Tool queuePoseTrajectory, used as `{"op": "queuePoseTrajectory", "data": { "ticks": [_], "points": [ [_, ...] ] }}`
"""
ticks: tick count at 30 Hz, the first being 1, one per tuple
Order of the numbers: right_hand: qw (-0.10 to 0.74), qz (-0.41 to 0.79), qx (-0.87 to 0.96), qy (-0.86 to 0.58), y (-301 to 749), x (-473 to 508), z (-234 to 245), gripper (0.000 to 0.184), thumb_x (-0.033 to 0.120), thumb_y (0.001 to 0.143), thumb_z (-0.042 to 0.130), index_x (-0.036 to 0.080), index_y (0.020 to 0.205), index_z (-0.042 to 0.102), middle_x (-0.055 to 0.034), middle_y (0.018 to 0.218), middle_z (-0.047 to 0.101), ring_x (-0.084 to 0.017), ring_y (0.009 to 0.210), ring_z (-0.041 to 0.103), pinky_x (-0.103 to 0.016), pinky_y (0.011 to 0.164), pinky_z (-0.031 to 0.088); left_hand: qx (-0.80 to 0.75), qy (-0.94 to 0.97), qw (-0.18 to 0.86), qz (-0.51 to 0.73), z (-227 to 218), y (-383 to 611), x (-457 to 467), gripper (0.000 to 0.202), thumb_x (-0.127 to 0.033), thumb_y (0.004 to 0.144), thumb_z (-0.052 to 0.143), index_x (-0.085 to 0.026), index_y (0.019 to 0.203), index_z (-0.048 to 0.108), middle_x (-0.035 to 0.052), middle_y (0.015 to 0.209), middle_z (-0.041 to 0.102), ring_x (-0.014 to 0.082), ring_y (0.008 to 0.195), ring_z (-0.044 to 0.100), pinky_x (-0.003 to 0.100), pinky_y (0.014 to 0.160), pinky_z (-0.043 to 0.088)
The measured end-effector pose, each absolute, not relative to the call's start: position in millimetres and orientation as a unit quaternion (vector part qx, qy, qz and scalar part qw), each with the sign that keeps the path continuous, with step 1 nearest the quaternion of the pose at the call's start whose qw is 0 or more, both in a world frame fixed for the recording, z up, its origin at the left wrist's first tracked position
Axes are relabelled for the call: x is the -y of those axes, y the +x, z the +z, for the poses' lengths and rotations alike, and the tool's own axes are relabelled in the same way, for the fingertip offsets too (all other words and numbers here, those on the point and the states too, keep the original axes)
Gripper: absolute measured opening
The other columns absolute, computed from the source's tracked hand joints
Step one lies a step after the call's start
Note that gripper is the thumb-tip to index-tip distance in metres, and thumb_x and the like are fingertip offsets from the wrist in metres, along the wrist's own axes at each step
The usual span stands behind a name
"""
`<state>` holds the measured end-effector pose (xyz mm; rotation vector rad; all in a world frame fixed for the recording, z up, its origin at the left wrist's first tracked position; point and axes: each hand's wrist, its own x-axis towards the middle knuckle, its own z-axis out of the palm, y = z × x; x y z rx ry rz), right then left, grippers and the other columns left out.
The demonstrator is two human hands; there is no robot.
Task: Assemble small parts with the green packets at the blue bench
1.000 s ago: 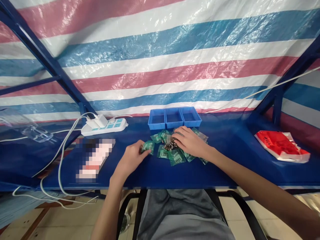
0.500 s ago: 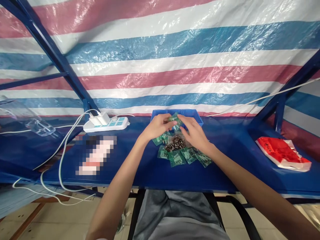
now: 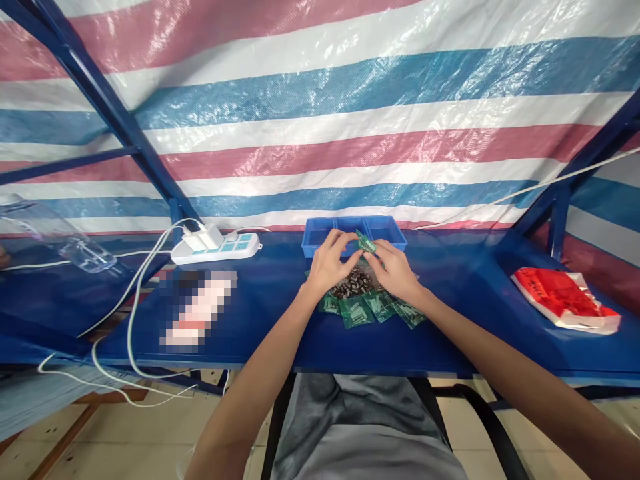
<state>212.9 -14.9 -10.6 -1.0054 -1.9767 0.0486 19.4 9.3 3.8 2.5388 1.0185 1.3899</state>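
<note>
Over the blue table, my right hand (image 3: 395,265) pinches a small green plastic bag (image 3: 367,243) between thumb and fingers. My left hand (image 3: 333,262) is curled at the bag's left edge, its fingertips closed on it. Just below the hands lies a pile of small dark metal parts (image 3: 354,283), partly hidden by them. Along the near side of that pile several green bags (image 3: 357,312) with pale, slim pieces inside lie flat. Behind my hands sits a blue divided tray (image 3: 320,233).
To the left are a white power strip (image 3: 235,249) with plugged-in chargers, loose white cables (image 3: 131,333), a clear plastic bottle (image 3: 83,250) and a blurred-out object (image 3: 200,310). A red and white package (image 3: 565,299) lies at right. A striped tarp (image 3: 350,153) hangs behind.
The small bag has moved slightly right and is tilted more upright. My left hand has shifted right with it, uncovering more of the blue tray.
</note>
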Motion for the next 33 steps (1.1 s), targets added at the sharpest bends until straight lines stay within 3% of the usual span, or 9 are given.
{"op": "queuePoseTrajectory", "data": {
  "ticks": [4,7,11,15,18,21,26,29,33],
  "points": [
    [0.448,0.026,0.799,-0.400,216.8,12.1,-13.6,0.032,0.037,0.105,0.040,0.018,0.103,0.066,-0.0136,0.103,0.067,-0.029,0.098,0.065,-0.047,0.090,0.055,-0.322,0.858,-0.012,0.401,1.3,20.2,-10.0,0.036,-0.030,0.096,0.057,-0.025,0.132,0.055,0.0096,0.130,0.056,0.0203,0.108,0.063,0.029,0.081,0.056],
    [0.450,0.032,0.801,-0.393,219.3,13.6,-10.3,0.034,0.040,0.104,0.041,0.018,0.102,0.068,-0.0161,0.119,0.065,-0.029,0.102,0.066,-0.046,0.085,0.058,-0.319,0.872,-0.036,0.369,-1.2,25.0,-8.3,0.041,-0.021,0.094,0.054,-0.025,0.135,0.052,0.0103,0.136,0.054,0.0212,0.113,0.063,0.028,0.079,0.057],
    [0.467,0.022,0.791,-0.395,218.7,20.1,-2.8,0.033,0.043,0.102,0.047,0.020,0.101,0.070,-0.0156,0.156,0.043,-0.036,0.125,0.059,-0.049,0.080,0.062,-0.320,0.872,-0.033,0.369,-5.9,28.4,-7.3,0.040,-0.014,0.097,0.046,-0.024,0.135,0.051,0.0089,0.126,0.060,0.0201,0.111,0.065,0.028,0.082,0.056],
    [0.464,0.034,0.800,-0.379,216.8,24.4,1.1,0.034,0.043,0.102,0.047,0.020,0.094,0.070,-0.0124,0.164,0.033,-0.039,0.135,0.052,-0.047,0.077,0.064,-0.324,0.865,-0.020,0.383,-8.9,28.1,-8.5,0.032,-0.015,0.100,0.042,-0.022,0.127,0.057,0.0066,0.111,0.066,0.0192,0.106,0.066,0.031,0.088,0.055],
    [0.464,0.048,0.798,-0.382,215.7,23.7,-0.5,0.031,0.041,0.102,0.047,0.022,0.096,0.070,-0.0132,0.151,0.049,-0.035,0.127,0.058,-0.045,0.076,0.063,-0.341,0.852,-0.015,0.396,-9.3,28.3,-9.5,0.027,-0.018,0.101,0.043,-0.021,0.122,0.060,0.0070,0.108,0.067,0.0198,0.105,0.066,0.033,0.090,0.054],
    [0.472,0.063,0.780,-0.405,214.8,21.3,-3.9,0.026,0.037,0.101,0.046,0.023,0.103,0.068,-0.0139,0.122,0.064,-0.028,0.101,0.067,-0.040,0.071,0.062,-0.364,0.828,0.008,0.426,-8.3,28.6,-10.0,0.029,-0.022,0.101,0.046,-0.022,0.128,0.055,0.0071,0.109,0.068,0.0198,0.104,0.066,0.033,0.089,0.054],
    [0.510,0.121,0.744,-0.415,214.0,18.3,-9.2,0.021,0.031,0.100,0.045,0.022,0.108,0.063,-0.0097,0.102,0.066,-0.023,0.082,0.068,-0.034,0.064,0.058,-0.376,0.813,0.055,0.442,-5.3,27.2,-9.4,0.048,-0.019,0.098,0.047,-0.022,0.145,0.039,0.0056,0.104,0.068,0.0184,0.098,0.066,0.028,0.078,0.053],
    [0.516,0.178,0.721,-0.427,213.7,17.5,-11.7,0.026,0.028,0.099,0.044,0.023,0.121,0.057,-0.0057,0.085,0.068,-0.021,0.068,0.067,-0.034,0.058,0.056,-0.375,0.822,0.054,0.425,-5.0,26.5,-8.9,0.055,-0.018,0.096,0.047,-0.022,0.150,0.036,0.0071,0.108,0.066,0.0191,0.099,0.065,0.027,0.072,0.052],
    [0.518,0.212,0.713,-0.423,214.1,16.7,-12.1,0.041,0.026,0.095,0.047,0.024,0.136,0.047,-0.0053,0.085,0.069,-0.023,0.070,0.070,-0.033,0.055,0.055,-0.374,0.831,0.023,0.411,-5.6,27.4,-9.2,0.043,-0.016,0.095,0.049,-0.023,0.138,0.051,0.0076,0.111,0.064,0.0211,0.104,0.063,0.031,0.081,0.053]
  ]
}}
